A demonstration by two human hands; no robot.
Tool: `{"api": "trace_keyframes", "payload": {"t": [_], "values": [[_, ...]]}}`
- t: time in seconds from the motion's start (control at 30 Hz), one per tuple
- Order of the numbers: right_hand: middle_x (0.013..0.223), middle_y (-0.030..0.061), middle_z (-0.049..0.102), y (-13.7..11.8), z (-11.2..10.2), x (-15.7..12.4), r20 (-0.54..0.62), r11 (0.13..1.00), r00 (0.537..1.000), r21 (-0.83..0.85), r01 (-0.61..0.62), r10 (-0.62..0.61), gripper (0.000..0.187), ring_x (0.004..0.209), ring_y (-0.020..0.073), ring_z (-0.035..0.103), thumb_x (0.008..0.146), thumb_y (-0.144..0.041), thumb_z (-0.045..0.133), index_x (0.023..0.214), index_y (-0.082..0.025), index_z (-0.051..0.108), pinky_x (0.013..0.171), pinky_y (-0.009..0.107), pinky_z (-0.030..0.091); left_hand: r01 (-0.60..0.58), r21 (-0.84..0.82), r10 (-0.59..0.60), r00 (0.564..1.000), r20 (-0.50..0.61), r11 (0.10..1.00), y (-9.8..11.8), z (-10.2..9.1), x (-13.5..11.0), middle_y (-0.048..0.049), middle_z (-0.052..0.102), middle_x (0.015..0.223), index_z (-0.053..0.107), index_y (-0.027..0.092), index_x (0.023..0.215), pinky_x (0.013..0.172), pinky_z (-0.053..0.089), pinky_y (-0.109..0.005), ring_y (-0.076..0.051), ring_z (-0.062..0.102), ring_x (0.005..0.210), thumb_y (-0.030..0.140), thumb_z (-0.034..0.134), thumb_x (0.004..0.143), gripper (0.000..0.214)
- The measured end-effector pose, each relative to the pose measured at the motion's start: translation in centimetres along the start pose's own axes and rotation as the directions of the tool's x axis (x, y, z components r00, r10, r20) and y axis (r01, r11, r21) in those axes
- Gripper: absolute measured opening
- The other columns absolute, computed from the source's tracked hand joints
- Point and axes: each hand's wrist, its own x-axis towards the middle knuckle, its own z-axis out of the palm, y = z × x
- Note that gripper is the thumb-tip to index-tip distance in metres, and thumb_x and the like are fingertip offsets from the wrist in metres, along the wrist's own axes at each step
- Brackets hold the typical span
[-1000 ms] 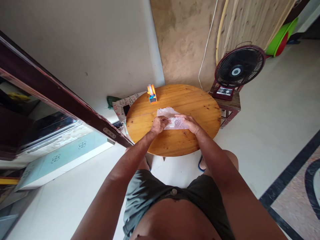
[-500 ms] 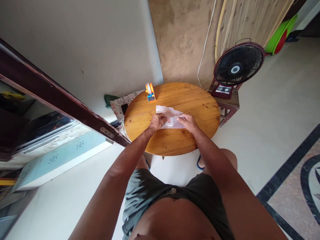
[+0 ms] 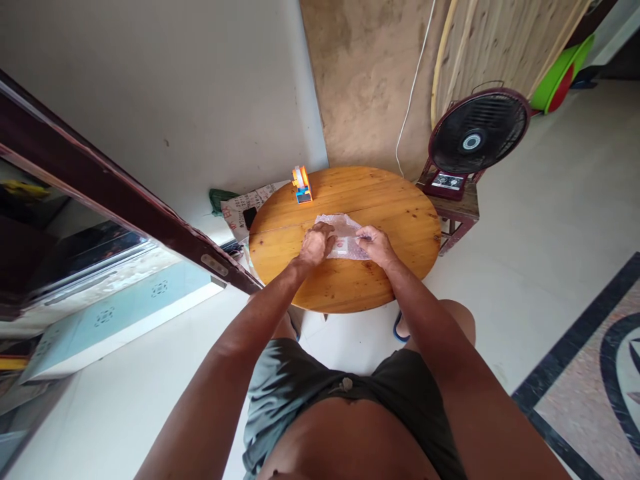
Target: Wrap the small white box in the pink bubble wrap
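A sheet of clear bubble wrap (image 3: 356,251) lies across the middle of the round wooden table (image 3: 345,290). On it sits a small pale item with a red mark (image 3: 341,246), too small to name. My left hand (image 3: 318,243) is closed on the wrap's left side, its fingers curled over the upper edge. My right hand (image 3: 375,244) pinches the wrap's right side between thumb and fingers. An orange and blue tape dispenser (image 3: 302,185) stands near the table's back left edge.
A black fan with a dark red frame (image 3: 473,141) stands on a wooden stool (image 3: 465,217) to the right. A door frame (image 3: 165,220) runs close by on the left. Behind the table's left edge lies printed sacking (image 3: 235,215) with a dark phone-like object (image 3: 249,217).
My left hand has shifted slightly right and rolled its fingers over the wrap. The wrap's upper left corner has been folded inward. My right hand has hardly moved.
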Motion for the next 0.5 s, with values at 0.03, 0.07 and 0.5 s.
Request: {"api": "trace_keyframes", "payload": {"t": [0.03,0.07,0.5], "values": [[0.086,0.0027,0.074,0.0,0.0,0.0,0.008,1.000,1.000,0.002,-0.001,0.001,0.018,0.078,0.0204,0.067,0.071,-0.030,0.063,0.086,-0.021,0.069,0.078,0.036,0.055,-0.089,0.116,0.094,0.995,-0.043,0.989,0.6,-0.4,-0.8,-0.0163,0.066,0.128,0.069,0.015,0.114,0.113,0.041,-0.051,-0.030,0.058,0.125,0.025,0.056,0.092,0.028],[0.086,0.0030,0.074,0.0,0.0,0.0,0.016,1.000,1.000,0.002,-0.003,0.003,0.019,0.078,0.0203,0.068,0.071,-0.029,0.063,0.087,-0.021,0.069,0.079,0.036,0.055,-0.163,0.208,0.177,0.983,-0.048,0.964,1.3,-0.7,-1.9,-0.0173,0.062,0.136,0.066,0.015,0.121,0.119,0.034,-0.055,-0.032,0.052,0.134,0.026,0.054,0.095,0.031],[0.090,0.0044,0.077,0.5,0.0,0.0,-0.003,1.000,1.000,0.005,0.012,-0.012,0.019,0.080,0.0215,0.070,0.074,-0.027,0.066,0.091,-0.021,0.071,0.083,0.038,0.058,-0.341,0.311,0.288,0.936,0.202,0.887,1.7,2.7,-8.0,-0.0207,0.029,0.166,0.031,0.010,0.158,0.128,0.018,-0.058,-0.034,0.019,0.158,0.043,0.054,0.095,0.074]]}}
